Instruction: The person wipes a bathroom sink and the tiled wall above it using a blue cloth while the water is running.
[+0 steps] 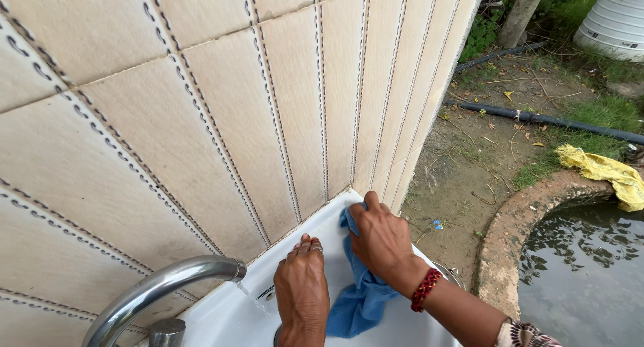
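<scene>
A white washbasin [228, 317] is fixed against a beige tiled wall [201, 119]. My right hand [379, 239] presses a blue cloth [359, 300] against the basin's far rim by the wall corner; a red beaded band circles that wrist. My left hand [302, 286] rests flat inside the basin beside the cloth, fingers together, a ring on one finger, holding nothing. A chrome tap spout [154, 293] curves over the basin at the left and a thin stream of water runs from its mouth.
To the right lies bare earth with black hoses [543, 119], grass and a yellow cloth [607, 172] draped on the round concrete rim [510, 233] of a water-filled pit. A white ribbed tank [614, 18] stands at top right.
</scene>
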